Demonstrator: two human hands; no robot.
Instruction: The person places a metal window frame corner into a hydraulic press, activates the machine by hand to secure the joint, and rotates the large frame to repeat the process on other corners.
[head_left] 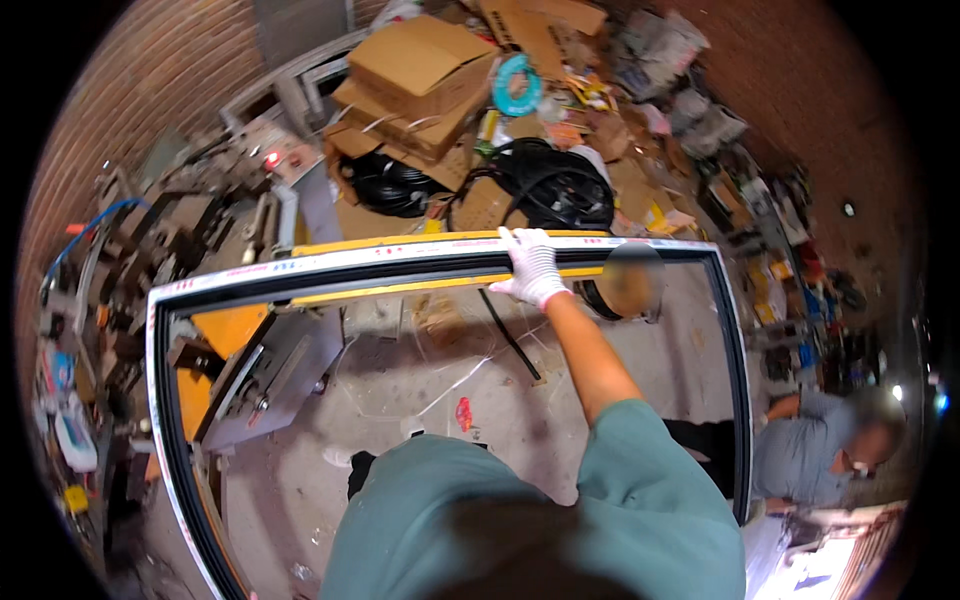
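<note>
A large rectangular window frame (400,262) with white outer faces and black inner channels surrounds my body. My right hand (533,268), in a white striped glove, reaches forward to its far bar. The fingers lie over the top of that bar and the thumb is on the near side, so the hand grips it. My left hand is out of sight, and the left bar of the frame runs out at the lower edge. Directly beneath the far bar lies a yellow-orange rail (440,285).
Cardboard boxes (420,65), coiled black rubber strips (555,185) and a teal roll (516,86) lie beyond the frame. A grey-faced machine (265,375) stands inside its left part. Cluttered shelves (140,250) line the left. Another person (815,445) in grey is at the right.
</note>
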